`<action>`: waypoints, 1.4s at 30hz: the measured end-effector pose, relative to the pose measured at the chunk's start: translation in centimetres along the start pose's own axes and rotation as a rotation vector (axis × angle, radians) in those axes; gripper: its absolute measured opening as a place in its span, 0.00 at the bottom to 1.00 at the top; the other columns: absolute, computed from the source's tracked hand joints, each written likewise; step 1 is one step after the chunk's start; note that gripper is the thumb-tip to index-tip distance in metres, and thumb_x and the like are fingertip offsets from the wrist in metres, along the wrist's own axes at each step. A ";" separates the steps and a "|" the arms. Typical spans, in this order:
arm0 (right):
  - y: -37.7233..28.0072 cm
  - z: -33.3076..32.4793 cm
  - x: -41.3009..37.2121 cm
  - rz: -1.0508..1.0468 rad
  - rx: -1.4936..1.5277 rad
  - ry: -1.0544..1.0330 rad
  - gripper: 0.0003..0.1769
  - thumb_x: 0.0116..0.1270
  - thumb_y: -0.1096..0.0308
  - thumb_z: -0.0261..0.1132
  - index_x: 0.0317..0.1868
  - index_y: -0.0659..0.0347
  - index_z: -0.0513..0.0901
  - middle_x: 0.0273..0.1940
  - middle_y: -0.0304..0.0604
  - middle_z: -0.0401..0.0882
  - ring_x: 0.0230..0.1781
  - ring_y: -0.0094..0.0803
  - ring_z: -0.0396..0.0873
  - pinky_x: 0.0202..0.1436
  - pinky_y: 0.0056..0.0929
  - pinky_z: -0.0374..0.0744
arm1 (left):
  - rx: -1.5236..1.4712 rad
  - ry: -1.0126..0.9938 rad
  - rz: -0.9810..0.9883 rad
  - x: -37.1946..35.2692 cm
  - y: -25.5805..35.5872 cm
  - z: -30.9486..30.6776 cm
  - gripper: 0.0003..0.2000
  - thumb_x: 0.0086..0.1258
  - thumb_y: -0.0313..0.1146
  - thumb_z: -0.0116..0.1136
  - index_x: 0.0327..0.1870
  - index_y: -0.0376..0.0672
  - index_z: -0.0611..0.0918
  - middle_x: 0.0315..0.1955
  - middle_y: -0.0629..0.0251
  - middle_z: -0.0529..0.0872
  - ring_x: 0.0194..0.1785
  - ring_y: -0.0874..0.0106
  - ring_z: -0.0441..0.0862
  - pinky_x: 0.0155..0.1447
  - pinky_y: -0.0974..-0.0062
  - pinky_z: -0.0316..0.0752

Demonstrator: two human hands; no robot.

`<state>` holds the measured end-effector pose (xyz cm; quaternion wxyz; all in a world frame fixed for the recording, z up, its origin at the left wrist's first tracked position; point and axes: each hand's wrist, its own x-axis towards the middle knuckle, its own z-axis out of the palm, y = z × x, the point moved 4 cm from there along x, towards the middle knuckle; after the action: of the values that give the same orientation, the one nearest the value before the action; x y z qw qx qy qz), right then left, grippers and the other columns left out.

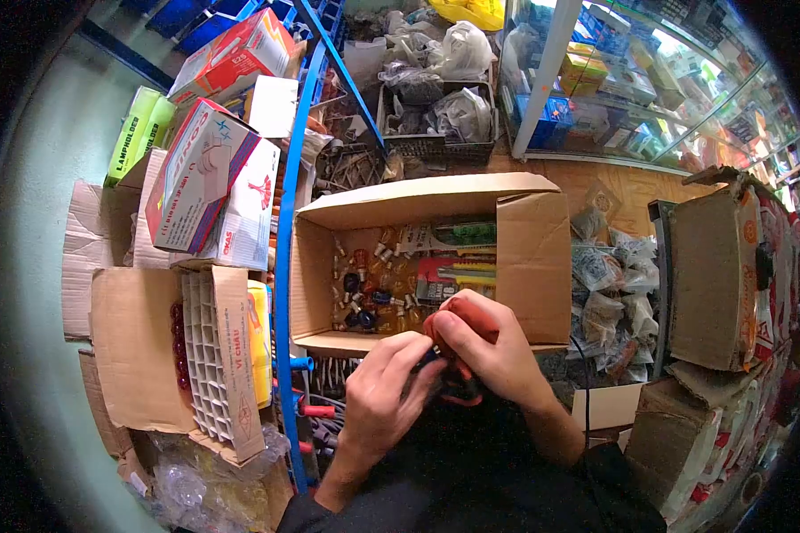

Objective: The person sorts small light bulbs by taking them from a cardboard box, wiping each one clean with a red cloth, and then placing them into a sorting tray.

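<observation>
My right hand [505, 360] is closed round a reddish-orange object [473, 317], whose kind I cannot make out. Its thumb lies across the object. Close beside it, my left hand [378, 391] has its fingers bent together at the object's left end. What those fingers pinch is hidden and partly blurred. Dark and orange parts show below, between the two hands. Just beyond my hands stands an open cardboard box [533, 258]. Small coloured bulbs [384, 293] lie in its left part, and green, red and yellow packaged items [458, 271] in its right part.
A blue metal upright [284, 266] runs along the left. Beyond it are stacked boxes [209, 178] and a divided carton [212, 355]. Bagged parts [609, 284] and cartons [711, 266] stand right. A glass cabinet [631, 80] is at the back right.
</observation>
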<state>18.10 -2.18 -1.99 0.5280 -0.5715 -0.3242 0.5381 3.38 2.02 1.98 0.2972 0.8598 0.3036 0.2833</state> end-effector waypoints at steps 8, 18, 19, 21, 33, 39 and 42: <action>-1.2 0.1 -0.3 -0.341 -0.080 -0.091 0.18 0.65 0.64 0.74 0.50 0.61 0.80 0.42 0.45 0.84 0.44 0.30 0.82 0.49 0.30 0.79 | -0.184 0.158 -0.157 0.0 -0.8 0.0 0.15 0.59 0.21 0.71 0.48 0.37 0.83 0.44 0.53 0.86 0.47 0.59 0.86 0.53 0.68 0.80; -2.4 -0.8 -1.2 -0.675 -0.542 -0.087 0.25 0.56 0.68 0.76 0.53 0.59 0.80 0.48 0.47 0.82 0.50 0.48 0.81 0.55 0.40 0.79 | -0.634 0.016 -0.584 -0.5 -1.7 0.0 0.12 0.68 0.22 0.65 0.51 0.33 0.83 0.43 0.61 0.87 0.45 0.78 0.82 0.51 0.82 0.76; -2.2 -0.7 -1.2 -0.649 -0.524 -0.079 0.25 0.55 0.68 0.76 0.53 0.58 0.80 0.48 0.47 0.82 0.49 0.48 0.81 0.55 0.40 0.79 | -0.661 0.011 -0.577 -0.4 -1.7 0.0 0.12 0.68 0.23 0.66 0.51 0.33 0.83 0.43 0.61 0.87 0.45 0.79 0.81 0.50 0.82 0.75; -2.0 -0.6 -1.1 -0.616 -0.460 -0.069 0.24 0.56 0.69 0.76 0.53 0.59 0.80 0.46 0.47 0.83 0.47 0.47 0.82 0.53 0.39 0.80 | -0.607 0.033 -0.479 -0.4 -2.2 0.0 0.11 0.68 0.23 0.66 0.49 0.33 0.84 0.43 0.61 0.87 0.45 0.78 0.82 0.51 0.80 0.76; 0.1 -1.0 -1.0 -0.013 0.295 -0.114 0.12 0.68 0.71 0.70 0.48 0.65 0.80 0.39 0.38 0.83 0.39 0.21 0.80 0.42 0.23 0.78 | -0.077 0.034 0.148 2.4 0.6 -0.4 0.15 0.55 0.19 0.71 0.44 0.37 0.85 0.40 0.57 0.87 0.41 0.60 0.86 0.47 0.68 0.81; -2.5 -2.3 -0.9 -0.656 -0.308 -0.085 0.13 0.63 0.70 0.74 0.46 0.59 0.82 0.43 0.45 0.84 0.43 0.33 0.82 0.49 0.30 0.79 | -0.683 0.016 -0.550 1.0 -1.3 0.6 0.10 0.67 0.23 0.68 0.47 0.33 0.84 0.38 0.60 0.88 0.40 0.78 0.83 0.48 0.81 0.78; -2.4 -2.3 -0.9 -0.688 -0.360 -0.050 0.12 0.65 0.68 0.72 0.47 0.60 0.82 0.42 0.44 0.84 0.38 0.32 0.82 0.44 0.29 0.80 | -0.681 0.029 -0.498 0.9 -1.1 0.8 0.10 0.66 0.22 0.67 0.47 0.33 0.84 0.41 0.60 0.88 0.43 0.77 0.83 0.51 0.79 0.78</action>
<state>20.58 -3.04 0.26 0.5607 -0.4996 -0.5991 0.2776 4.12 3.13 0.99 0.6194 0.6086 0.3955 0.2991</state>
